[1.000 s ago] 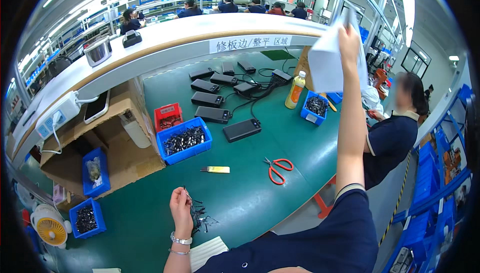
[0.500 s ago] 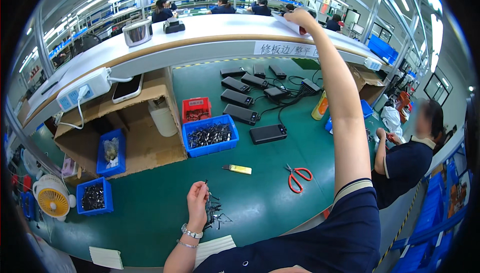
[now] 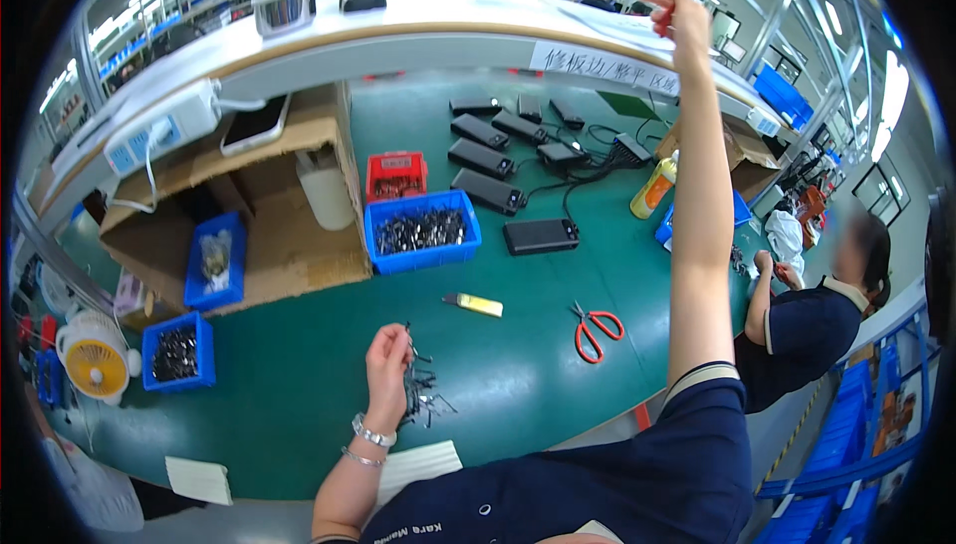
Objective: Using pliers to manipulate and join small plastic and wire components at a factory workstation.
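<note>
My left hand (image 3: 386,353) is low over the green table, its fingers pinched on a small thin black part (image 3: 408,329). Beside and under it lies a loose pile of similar black parts with thin legs (image 3: 422,397). My right arm stretches far forward. Above the raised white shelf, my right hand (image 3: 685,21) has its fingers curled round a small red object (image 3: 661,18), mostly hidden by them. On the table lie red-handled cutters (image 3: 596,330) and a yellow-handled craft knife (image 3: 474,304). Past the knife stands a blue bin of small dark parts (image 3: 422,235).
A red bin (image 3: 396,178), several black power banks (image 3: 540,236) with cables and a yellow bottle (image 3: 653,186) stand farther back. At left are a cardboard box (image 3: 284,265), another blue bin (image 3: 179,353) and a fan (image 3: 97,365). A co-worker (image 3: 812,325) sits at right.
My right hand has lifted off the shelf and shifted right, with the red object in it. The view has tilted slightly downward. My left hand keeps its pinch near the pile.
</note>
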{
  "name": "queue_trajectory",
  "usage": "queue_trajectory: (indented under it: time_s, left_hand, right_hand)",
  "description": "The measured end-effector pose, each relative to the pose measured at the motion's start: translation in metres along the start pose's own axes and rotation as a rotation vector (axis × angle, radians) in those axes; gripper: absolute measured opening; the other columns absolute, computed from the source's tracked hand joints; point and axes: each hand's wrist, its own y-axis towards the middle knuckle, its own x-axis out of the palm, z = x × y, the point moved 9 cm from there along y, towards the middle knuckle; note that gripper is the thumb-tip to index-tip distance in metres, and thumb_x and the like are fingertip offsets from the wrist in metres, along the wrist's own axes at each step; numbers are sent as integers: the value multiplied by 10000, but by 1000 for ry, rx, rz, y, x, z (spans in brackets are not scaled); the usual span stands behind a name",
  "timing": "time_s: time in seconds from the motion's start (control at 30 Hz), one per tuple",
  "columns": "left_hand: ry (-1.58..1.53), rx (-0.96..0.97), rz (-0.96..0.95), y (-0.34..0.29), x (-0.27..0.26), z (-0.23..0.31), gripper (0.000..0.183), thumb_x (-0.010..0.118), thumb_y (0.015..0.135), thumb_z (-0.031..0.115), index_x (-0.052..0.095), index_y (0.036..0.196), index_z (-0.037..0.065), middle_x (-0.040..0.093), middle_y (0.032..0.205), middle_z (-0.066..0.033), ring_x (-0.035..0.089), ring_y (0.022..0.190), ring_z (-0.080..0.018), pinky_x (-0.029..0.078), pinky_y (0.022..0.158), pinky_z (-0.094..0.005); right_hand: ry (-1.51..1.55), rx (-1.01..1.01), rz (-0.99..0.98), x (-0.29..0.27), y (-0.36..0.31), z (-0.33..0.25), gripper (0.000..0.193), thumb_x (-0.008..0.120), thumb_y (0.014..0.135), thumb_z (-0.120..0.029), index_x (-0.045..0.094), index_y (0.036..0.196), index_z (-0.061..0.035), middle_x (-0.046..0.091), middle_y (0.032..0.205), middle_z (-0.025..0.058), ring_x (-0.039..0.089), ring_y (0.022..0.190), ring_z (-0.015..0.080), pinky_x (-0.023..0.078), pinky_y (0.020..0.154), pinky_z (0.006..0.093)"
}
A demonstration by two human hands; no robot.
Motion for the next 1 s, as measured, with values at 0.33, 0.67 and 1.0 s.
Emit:
queue_trajectory:
  time_s: [0.33,0.67,1.0]
  left_hand:
    - [2,153,29,13,-2,27,88,580,939,104,566,1003,46,552,851,14,491,756,-67,401,696,-206]
    - [-58,184,-47,9,2,21,84,594,933,107,562,989,53,566,909,16,517,813,-51,417,738,-201]
    - [118,246,-92,10,7,24,99,610,926,105,563,973,31,556,943,6,514,885,-61,417,802,-208]
  right_hand:
    - [299,191,-419,89,-333,1,441,362,1009,-410,512,855,-25,539,777,74,497,686,129,407,625,263]
    - [458,912,-902,175,-537,60,502,325,1031,-390,598,1154,13,520,706,-4,476,649,81,385,603,225]
    - [552,1178,-1034,179,-579,65,496,303,1027,-435,516,803,-47,478,677,11,491,614,123,402,585,245]
